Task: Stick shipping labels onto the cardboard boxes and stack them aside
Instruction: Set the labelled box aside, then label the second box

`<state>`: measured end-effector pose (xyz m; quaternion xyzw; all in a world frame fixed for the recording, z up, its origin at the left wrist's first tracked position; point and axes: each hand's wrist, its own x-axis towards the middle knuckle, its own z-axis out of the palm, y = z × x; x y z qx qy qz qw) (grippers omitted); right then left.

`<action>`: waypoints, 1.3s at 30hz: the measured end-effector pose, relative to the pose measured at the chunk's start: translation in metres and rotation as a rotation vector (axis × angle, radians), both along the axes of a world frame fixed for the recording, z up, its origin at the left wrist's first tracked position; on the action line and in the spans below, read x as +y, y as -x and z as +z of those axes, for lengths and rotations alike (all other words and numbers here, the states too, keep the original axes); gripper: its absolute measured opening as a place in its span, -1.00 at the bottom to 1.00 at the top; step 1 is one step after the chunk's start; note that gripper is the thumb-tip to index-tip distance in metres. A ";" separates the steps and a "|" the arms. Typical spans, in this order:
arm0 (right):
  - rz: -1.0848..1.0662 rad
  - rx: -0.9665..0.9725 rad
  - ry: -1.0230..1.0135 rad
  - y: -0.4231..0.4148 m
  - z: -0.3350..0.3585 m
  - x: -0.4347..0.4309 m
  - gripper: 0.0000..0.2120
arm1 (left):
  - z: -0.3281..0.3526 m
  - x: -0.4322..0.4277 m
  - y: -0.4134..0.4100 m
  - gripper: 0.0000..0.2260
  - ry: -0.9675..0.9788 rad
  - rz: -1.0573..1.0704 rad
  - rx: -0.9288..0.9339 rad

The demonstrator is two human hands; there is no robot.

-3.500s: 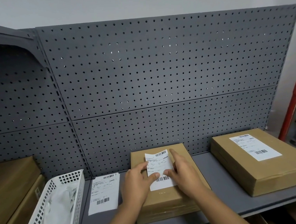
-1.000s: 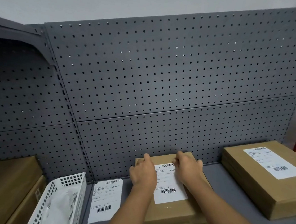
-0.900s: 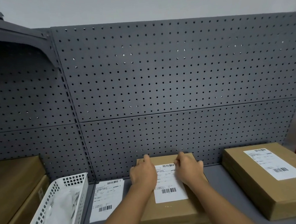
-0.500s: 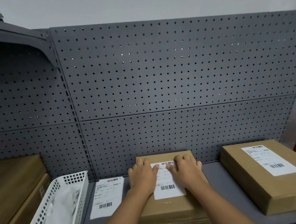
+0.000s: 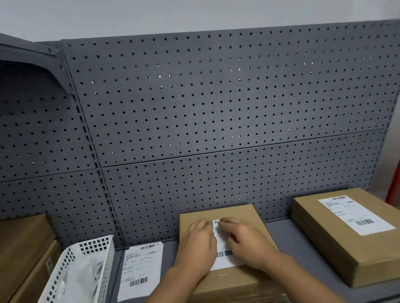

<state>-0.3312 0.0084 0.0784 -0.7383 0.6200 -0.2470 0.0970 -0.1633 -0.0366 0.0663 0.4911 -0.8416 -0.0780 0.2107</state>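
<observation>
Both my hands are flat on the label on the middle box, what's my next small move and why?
Probably slide the left hand and right hand toward you over the label: they press its far part, while the barcode end on the middle box lies uncovered and may not be pressed down yet.

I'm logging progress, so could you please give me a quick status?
Left hand and right hand flat, pressing label onto middle box. Labelled box sits right, spare label left. Nothing in the way.
</observation>
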 end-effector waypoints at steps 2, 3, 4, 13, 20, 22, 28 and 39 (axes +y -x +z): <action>0.029 0.007 -0.038 -0.002 -0.002 -0.001 -0.48 | 0.001 -0.001 0.001 -0.58 -0.016 -0.033 -0.002; 0.028 0.016 -0.054 -0.002 -0.005 -0.002 -0.38 | 0.001 -0.002 0.000 -0.59 -0.021 -0.050 0.001; 0.021 0.032 -0.077 -0.001 -0.007 -0.003 -0.31 | 0.000 -0.002 -0.001 -0.59 -0.016 -0.067 -0.005; 0.057 0.151 -0.143 -0.002 -0.004 -0.007 -0.48 | -0.004 -0.014 -0.019 -0.57 -0.003 -0.161 -0.160; 0.100 0.016 -0.088 0.004 0.009 0.012 -0.50 | 0.017 0.014 -0.023 -0.57 0.010 -0.155 -0.055; 0.121 0.027 -0.088 0.002 0.010 0.018 -0.53 | 0.021 0.026 -0.025 -0.60 0.057 -0.148 -0.013; 0.153 0.105 -0.150 0.002 0.002 0.023 -0.47 | 0.013 0.038 -0.031 -0.64 0.010 -0.212 -0.134; 0.141 0.051 -0.223 0.010 0.012 0.025 -0.55 | 0.026 0.036 -0.030 -0.61 -0.064 -0.245 -0.213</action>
